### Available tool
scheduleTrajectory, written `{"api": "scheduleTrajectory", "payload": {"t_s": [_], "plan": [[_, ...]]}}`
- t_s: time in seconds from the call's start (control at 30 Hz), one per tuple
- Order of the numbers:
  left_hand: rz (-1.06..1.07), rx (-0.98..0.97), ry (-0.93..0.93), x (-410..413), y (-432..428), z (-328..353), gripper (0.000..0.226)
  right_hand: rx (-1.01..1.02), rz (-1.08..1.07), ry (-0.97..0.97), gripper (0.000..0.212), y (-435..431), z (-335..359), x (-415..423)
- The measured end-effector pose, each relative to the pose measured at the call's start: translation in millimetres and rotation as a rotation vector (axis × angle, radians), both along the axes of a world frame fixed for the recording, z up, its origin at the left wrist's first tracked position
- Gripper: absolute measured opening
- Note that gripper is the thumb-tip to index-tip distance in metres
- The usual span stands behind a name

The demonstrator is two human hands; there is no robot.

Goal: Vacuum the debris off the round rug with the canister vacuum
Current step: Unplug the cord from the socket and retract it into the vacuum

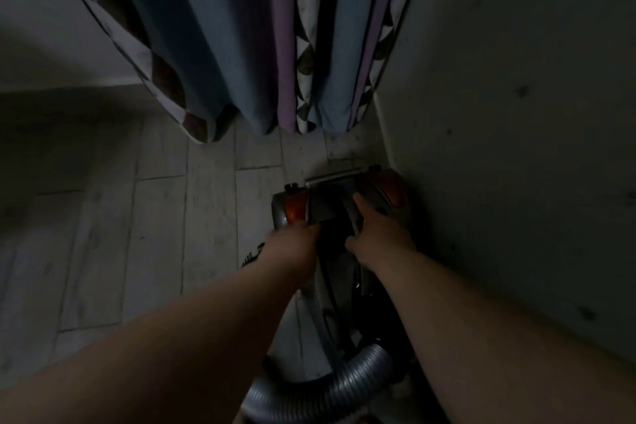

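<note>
While hands (292, 239) (378, 231) touch vacuum (327, 208), wall (516, 113) just beside.

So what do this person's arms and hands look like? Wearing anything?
Both arms are bare up to the picture's edge: no sleeves, no watch or bracelet. The left hand and right hand wear no gloves. The light is too dim to tell about rings. A small dark mark lies by the left wrist; whether it is on the arm is unclear.
</note>
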State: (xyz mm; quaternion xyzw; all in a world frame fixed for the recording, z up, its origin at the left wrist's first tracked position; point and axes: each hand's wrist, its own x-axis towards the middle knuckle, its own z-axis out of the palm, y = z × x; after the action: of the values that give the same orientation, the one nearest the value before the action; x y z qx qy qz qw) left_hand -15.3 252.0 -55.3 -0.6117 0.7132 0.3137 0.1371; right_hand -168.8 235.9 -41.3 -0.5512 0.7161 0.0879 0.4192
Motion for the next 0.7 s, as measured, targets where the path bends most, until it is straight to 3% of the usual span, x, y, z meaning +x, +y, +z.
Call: {"api": "scheduleTrajectory", "payload": {"t_s": [0.2,0.4,0.57,0.7], "plan": [[-0.074,0.072,-0.02,6.3,-38.3,-46.4,0.049,0.01,-0.037,0.013,0.086,-25.7,-51.0,4.6],[-0.167,0.161,-0.103,9.4,-50.3,-81.2,0.075,0.045,-0.034,0.045,0.086,-28.4,-85.6,6.6],[-0.089,0.177,-0.013,16.0,-53.0,-97.4,0.06,0.052,-0.034,0.079,0.087,-28.1,-100.9,13.4],[-0.098,0.194,-0.032,11.1,-50.7,-94.4,0.061,0.088,-0.019,0.075,0.089,-28.8,-98.7,12.8]]}}
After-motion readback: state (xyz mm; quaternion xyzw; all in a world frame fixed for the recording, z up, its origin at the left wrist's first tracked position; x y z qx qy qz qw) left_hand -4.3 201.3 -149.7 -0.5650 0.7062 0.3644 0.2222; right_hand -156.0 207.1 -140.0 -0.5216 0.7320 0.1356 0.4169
